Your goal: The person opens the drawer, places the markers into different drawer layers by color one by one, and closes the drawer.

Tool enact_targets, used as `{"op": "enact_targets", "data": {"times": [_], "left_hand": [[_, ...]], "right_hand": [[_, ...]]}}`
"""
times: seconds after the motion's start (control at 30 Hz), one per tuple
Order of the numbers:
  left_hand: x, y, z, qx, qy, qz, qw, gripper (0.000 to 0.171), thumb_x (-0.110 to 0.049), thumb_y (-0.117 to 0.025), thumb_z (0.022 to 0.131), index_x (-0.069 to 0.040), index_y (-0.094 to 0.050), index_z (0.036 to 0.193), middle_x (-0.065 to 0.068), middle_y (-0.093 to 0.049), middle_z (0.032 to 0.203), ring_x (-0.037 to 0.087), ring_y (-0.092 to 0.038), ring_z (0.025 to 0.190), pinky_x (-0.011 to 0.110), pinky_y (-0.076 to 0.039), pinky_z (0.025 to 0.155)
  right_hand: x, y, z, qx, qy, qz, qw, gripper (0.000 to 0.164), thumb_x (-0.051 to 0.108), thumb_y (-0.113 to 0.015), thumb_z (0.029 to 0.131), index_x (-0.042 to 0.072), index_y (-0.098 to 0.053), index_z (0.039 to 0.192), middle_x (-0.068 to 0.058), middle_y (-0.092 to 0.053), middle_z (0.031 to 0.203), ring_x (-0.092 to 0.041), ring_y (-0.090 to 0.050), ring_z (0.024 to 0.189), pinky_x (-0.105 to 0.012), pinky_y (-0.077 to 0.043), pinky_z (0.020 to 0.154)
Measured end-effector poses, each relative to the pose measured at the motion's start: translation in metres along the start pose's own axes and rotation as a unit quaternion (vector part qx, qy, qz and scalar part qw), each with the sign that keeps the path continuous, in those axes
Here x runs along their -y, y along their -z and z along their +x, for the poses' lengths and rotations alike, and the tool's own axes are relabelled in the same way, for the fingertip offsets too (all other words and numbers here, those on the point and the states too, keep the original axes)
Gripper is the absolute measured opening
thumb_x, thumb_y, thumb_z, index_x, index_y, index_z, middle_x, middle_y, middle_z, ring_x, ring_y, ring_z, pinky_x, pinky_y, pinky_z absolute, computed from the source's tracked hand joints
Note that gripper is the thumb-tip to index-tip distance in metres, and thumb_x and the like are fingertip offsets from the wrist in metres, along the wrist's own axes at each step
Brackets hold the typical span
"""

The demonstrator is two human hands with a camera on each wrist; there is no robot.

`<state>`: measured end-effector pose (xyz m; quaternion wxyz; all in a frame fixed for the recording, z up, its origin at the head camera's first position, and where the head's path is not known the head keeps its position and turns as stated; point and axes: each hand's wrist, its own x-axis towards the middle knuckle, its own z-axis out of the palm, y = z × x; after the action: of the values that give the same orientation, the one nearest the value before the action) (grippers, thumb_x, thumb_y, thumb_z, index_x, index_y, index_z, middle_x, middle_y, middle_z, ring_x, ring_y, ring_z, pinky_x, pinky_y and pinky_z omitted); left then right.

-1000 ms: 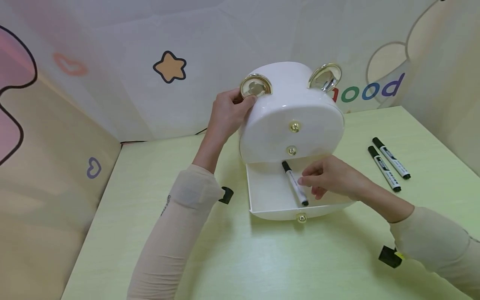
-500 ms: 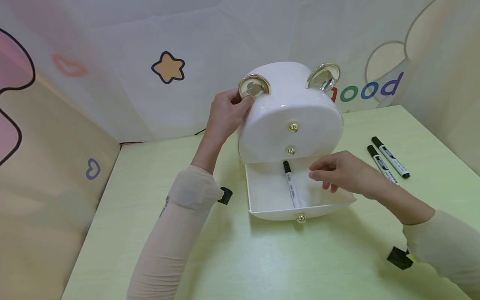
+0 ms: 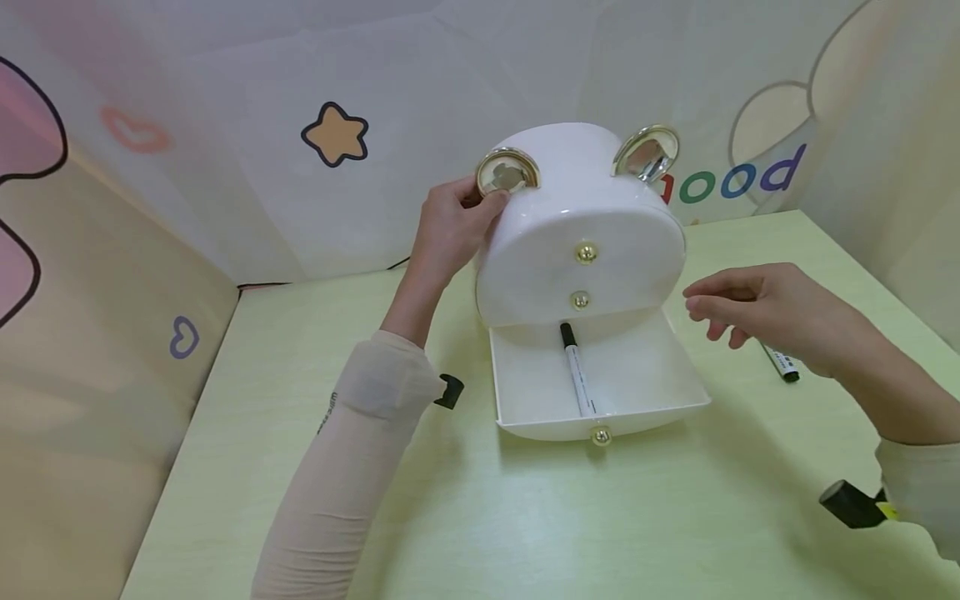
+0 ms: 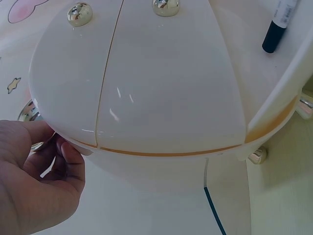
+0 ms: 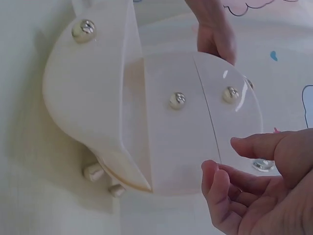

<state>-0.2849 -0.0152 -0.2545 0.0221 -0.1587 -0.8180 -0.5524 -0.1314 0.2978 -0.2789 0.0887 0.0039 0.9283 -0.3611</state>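
Note:
A white rounded desktop drawer box (image 3: 581, 275) with gold knobs and gold ears stands on the table. Its bottom drawer (image 3: 645, 367) is pulled out, and a black-capped white marker (image 3: 576, 371) lies inside. My left hand (image 3: 453, 229) grips the box at its left ear (image 3: 508, 171); in the left wrist view this hand's (image 4: 44, 176) fingers curl in at the box's edge. My right hand (image 3: 780, 317) hovers right of the drawer with loosely bent fingers and nothing between them. Beneath it, part of another marker (image 3: 783, 365) shows; the hand hides the rest.
The pale green table (image 3: 300, 417) reaches the back wall (image 3: 420, 100), a printed sheet with a star and letters. Another printed panel (image 3: 112, 333) stands along the left side. A thin dark cable (image 4: 214, 210) shows beside the box in the left wrist view.
My right hand has let go of the marker in the drawer and moved right and up, now covering most of the markers on the table. My left hand stays on the box.

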Motion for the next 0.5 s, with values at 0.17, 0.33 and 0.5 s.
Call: {"op": "enact_targets", "data": {"times": [0.17, 0.33, 0.5], "left_hand": [[-0.001, 0.0, -0.001, -0.001, 0.0, -0.003, 1.0, 0.018, -0.019, -0.067, 0.1, -0.004, -0.074, 0.107, 0.004, -0.062, 0.085, 0.013, -0.054, 0.081, 0.022, -0.042, 0.066], [0.0, 0.0, -0.001, -0.004, -0.005, -0.002, 1.0, 0.018, -0.019, -0.067, 0.1, -0.003, -0.074, 0.104, 0.003, -0.06, 0.083, 0.013, -0.053, 0.08, 0.022, -0.041, 0.065], [0.0, 0.0, -0.001, -0.002, -0.006, -0.003, 1.0, 0.018, -0.019, -0.067, 0.1, -0.003, -0.074, 0.105, 0.004, -0.061, 0.084, 0.013, -0.053, 0.08, 0.022, -0.042, 0.066]], "right_hand": [[-0.01, 0.015, -0.003, -0.024, -0.021, 0.003, 0.999, 0.054, 0.04, -0.059, 0.106, -0.002, -0.057, 0.141, -0.006, -0.07, 0.102, -0.02, -0.063, 0.081, -0.028, -0.052, 0.07], [-0.021, 0.025, -0.003, -0.044, -0.044, 0.005, 0.998, 0.061, 0.044, -0.058, 0.105, -0.003, -0.053, 0.144, 0.002, -0.072, 0.097, -0.018, -0.062, 0.081, -0.03, -0.05, 0.073], [-0.034, 0.032, -0.003, -0.057, -0.044, 0.02, 0.997, 0.06, 0.04, -0.058, 0.106, -0.005, -0.052, 0.144, 0.01, -0.071, 0.096, -0.009, -0.063, 0.082, -0.025, -0.052, 0.071]]}}
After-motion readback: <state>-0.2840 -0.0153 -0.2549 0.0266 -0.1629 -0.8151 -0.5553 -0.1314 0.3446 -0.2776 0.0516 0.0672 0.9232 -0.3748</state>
